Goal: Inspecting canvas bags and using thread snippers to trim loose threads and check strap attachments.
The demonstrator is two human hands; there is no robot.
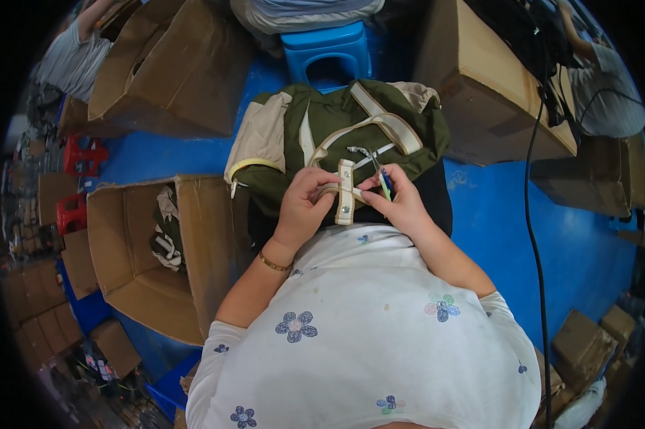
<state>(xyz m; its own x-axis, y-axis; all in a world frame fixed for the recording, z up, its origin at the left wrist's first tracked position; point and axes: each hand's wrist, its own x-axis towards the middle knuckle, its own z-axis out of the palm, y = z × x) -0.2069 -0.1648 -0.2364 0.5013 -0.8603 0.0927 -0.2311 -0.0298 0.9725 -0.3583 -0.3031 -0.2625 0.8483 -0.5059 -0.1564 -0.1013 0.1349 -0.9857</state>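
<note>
A dark green bag (329, 114) with beige side pockets and cream straps lies across my lap. Its webbing strap (346, 193), a short cream piece with metal snaps, stands upright between my hands. My left hand (302, 204) is closed, thumb and fingers pinching the strap from the left. From the other side, my right hand (402, 204) pinches the strap between thumb and forefinger. The same hand also keeps a pair of small scissors (385, 183) with blue and green handles, blades pointing away from me onto the bag.
An open cardboard box (211, 264) at my left holds another green and beige bag (169, 236). Ahead stands a blue stool (328, 50). Large cartons (494, 79) rise on both sides, and a black cable (533, 229) hangs at my right. Other people work at both far sides.
</note>
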